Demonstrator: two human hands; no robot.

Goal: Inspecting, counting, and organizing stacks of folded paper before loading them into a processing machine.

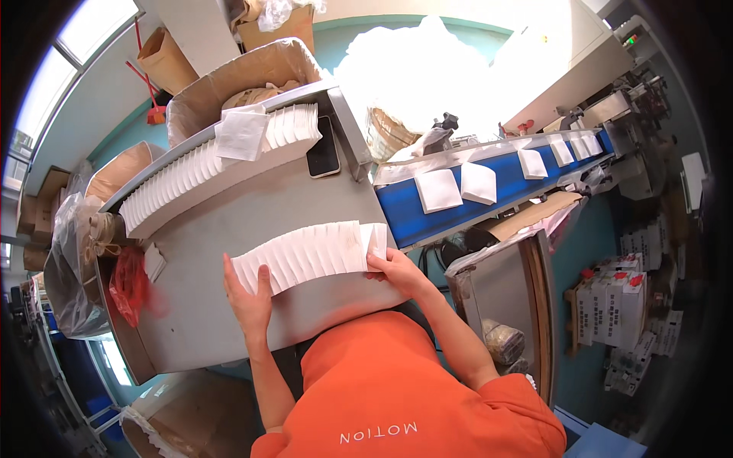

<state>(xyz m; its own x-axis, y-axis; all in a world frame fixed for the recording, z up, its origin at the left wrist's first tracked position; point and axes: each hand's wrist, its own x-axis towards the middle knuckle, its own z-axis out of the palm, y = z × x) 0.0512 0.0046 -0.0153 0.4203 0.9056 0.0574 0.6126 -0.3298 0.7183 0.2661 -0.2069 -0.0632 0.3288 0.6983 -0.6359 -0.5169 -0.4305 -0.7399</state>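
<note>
Head view: white stack [305,256], ribbed; gently arched between the fingers [379,264].

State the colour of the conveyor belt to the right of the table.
Blue: the conveyor belt shows best in the head view.

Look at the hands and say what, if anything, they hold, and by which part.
A row of white folded papers: the right hand grips its right end, while the open left hand rests against its left end.

white stack [305,256], blue belt [507,179]
</note>
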